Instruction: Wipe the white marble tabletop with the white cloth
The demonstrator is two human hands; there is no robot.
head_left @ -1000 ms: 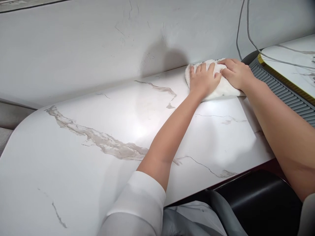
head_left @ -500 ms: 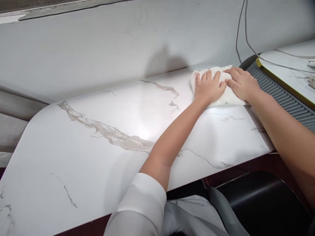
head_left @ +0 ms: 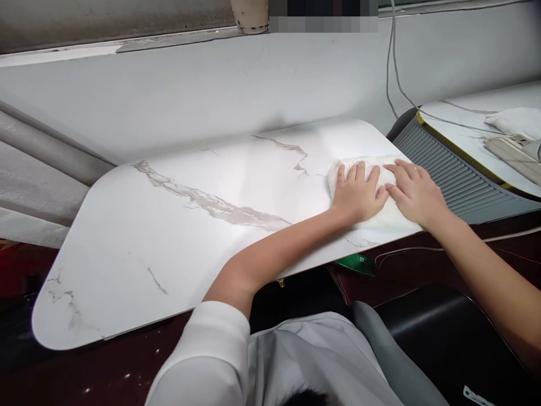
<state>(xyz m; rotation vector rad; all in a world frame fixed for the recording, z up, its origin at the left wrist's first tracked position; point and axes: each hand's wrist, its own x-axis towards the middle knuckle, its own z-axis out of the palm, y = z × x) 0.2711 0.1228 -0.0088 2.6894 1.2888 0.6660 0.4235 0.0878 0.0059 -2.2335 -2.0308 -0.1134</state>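
White cloth [head_left: 389, 219] on veined tabletop [head_left: 122, 242], pale wall [head_left: 169, 96] behind

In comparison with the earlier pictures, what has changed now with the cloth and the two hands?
The white cloth has moved from the back of the tabletop, beside the wall, toward its near edge; the left hand and right hand moved with it. Nothing was newly grasped or released: both hands stay on the cloth, at the tabletop's right end.
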